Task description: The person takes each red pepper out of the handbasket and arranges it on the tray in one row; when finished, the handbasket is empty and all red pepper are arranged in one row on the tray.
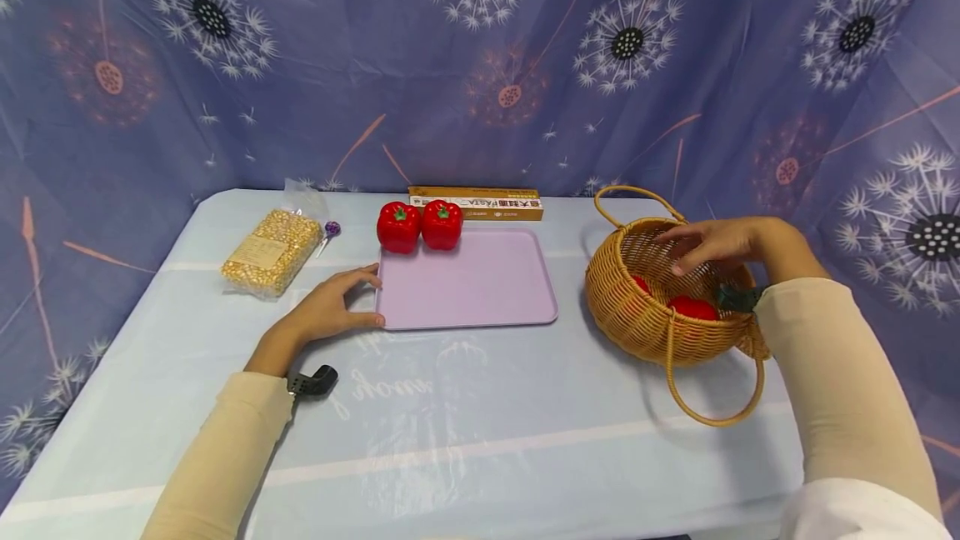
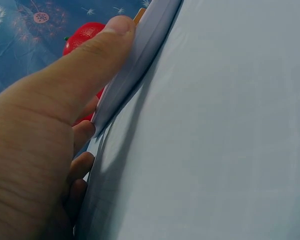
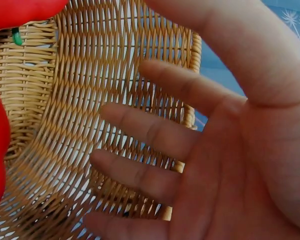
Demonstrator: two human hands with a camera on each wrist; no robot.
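Left hand (image 1: 318,311) was set against the left edge of the tray (image 1: 480,294), thumb and fingers spread. Two red peppers (image 1: 441,227) were placed touching at the tray's far-left corner. Right hand (image 1: 716,242) was held at the mouth of the wicker basket (image 1: 630,315), fingers spread; more peppers (image 1: 693,307) were seen inside. Both containers were stood apart on the worktop (image 1: 450,473).

Corn bag (image 1: 273,252) beside a purple lollipop (image 1: 332,229)

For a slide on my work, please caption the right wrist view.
Empty right hand at the mouth of a wicker basket holding red peppers.
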